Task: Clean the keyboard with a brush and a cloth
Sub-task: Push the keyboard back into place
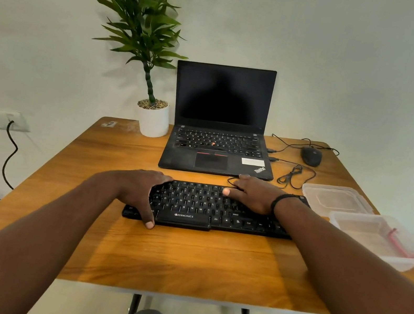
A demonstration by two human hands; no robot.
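Note:
A black keyboard (207, 209) lies across the middle of the wooden table (182, 260). My left hand (136, 188) grips its left end, thumb on the front edge and fingers over the back edge. My right hand (252, 194) lies on its right half, fingers bent over the back edge, thumb stretched across the top key row. At the right, a clear plastic container (379, 240) holds a pink-handled brush (403, 244) and what looks like a pale cloth, blurred by the container wall.
An open black laptop (218, 131) stands just behind the keyboard, with a white potted plant (153, 119) to its left. A black mouse (311, 156) and loose cables (296, 176) lie at the back right. A clear lid (336, 199) sits behind the container.

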